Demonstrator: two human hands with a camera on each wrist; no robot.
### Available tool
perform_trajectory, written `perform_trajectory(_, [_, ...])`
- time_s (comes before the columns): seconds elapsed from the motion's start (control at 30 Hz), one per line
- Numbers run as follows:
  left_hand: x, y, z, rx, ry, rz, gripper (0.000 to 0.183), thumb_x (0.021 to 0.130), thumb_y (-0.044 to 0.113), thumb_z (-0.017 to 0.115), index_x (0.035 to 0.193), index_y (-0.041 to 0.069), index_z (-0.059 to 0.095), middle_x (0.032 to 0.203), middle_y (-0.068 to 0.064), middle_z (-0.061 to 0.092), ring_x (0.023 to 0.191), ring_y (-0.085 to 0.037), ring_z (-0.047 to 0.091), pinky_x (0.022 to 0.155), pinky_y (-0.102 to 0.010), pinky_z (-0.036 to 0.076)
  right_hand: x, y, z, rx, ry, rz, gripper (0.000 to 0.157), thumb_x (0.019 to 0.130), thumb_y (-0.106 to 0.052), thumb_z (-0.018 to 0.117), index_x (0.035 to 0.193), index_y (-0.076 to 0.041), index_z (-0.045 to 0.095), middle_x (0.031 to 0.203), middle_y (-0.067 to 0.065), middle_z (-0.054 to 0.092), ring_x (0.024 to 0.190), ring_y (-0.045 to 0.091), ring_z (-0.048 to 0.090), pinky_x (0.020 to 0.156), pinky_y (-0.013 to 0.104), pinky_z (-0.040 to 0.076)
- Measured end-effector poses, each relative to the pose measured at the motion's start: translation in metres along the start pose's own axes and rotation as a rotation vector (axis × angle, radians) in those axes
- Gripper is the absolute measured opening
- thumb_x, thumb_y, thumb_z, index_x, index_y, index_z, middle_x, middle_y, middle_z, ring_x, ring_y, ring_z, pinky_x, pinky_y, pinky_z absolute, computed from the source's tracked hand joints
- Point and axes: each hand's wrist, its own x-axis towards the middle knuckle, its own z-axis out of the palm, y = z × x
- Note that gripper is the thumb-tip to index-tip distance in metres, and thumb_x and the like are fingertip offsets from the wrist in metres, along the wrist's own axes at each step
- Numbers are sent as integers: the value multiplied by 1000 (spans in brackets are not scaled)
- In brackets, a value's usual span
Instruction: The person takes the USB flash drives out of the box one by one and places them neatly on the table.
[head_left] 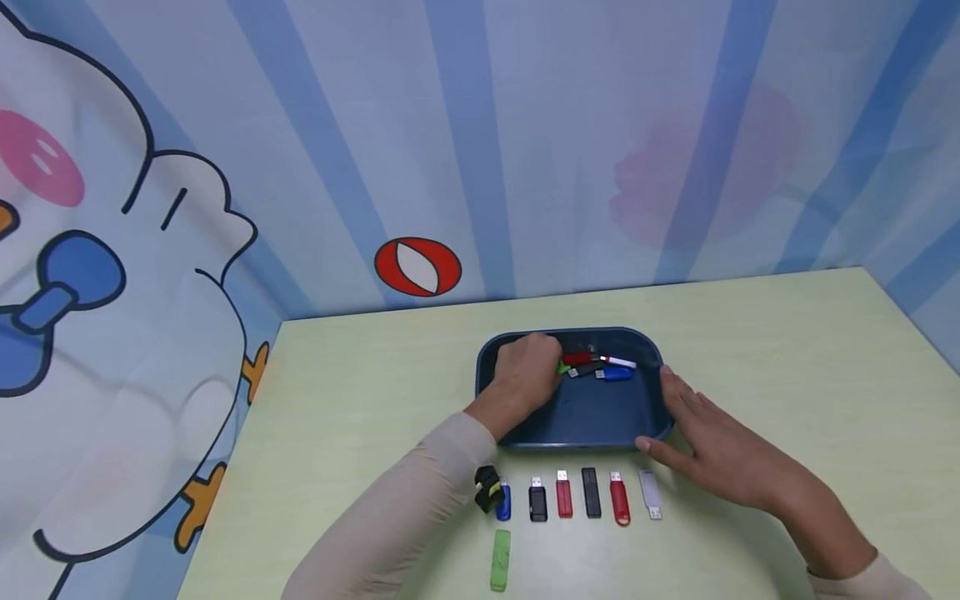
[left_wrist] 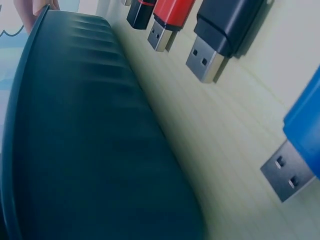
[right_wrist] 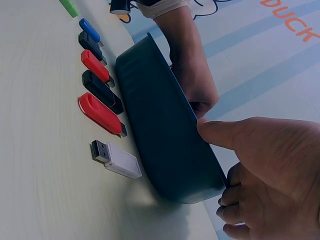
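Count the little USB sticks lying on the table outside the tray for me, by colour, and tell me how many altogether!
Red sticks: 2
Black sticks: 2
Blue stick: 1
Whitish stick: 1
Green stick: 1
Total: 7

The person wears long, pale beige sleeves, the left sleeve (head_left: 401, 512) plain and softly creased along the forearm, its cuff ending at the wrist above a bare left hand (head_left: 528, 368). A small, chunky black fitting (head_left: 489, 490) with yellow accents sits by that cuff, a rounded dark end showing in the right wrist view. The matching right sleeve (head_left: 866, 582) appears only as a wrinkled edge behind a bare right hand (head_left: 727, 454).
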Motion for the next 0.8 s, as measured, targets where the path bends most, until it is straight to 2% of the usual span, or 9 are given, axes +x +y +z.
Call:
perform_trajectory(0.27, [-1,-2,0,-11,-16,-6,15,101,23,73,103,11,82,83,-2,76,64,-12,63,58,-32,57,2,-2,1,4,-4,2,109,102,-61,61,168,2,2,176,28,9,161,52,17,123,71,22])
perform_trajectory(0.4, [-3,-3,-1,-14,-13,-6,13,100,21,73,94,13,80,78,-1,73,62,-11,60,54,-31,53,3,-2,1,1,-2,-1,109,102,-60,61,168,2,2,176,28,9,161,52,16,123,71,21])
perform_trajectory(0.6, [-7,-5,-8,4,1,-12,24,100,20,73,77,15,71,67,2,62,58,-11,56,50,-28,46,3,-1,0,-7,2,0,108,102,-60,61,168,3,2,175,29,9,160,54,17,122,71,22])
perform_trajectory(0.8, [-15,-5,-13,-11,30,-12,24,99,21,74,77,14,71,65,2,58,58,-11,54,48,-25,42,3,-2,1,-1,0,3,109,102,-61,61,168,2,2,175,29,9,160,54,17,122,71,23])
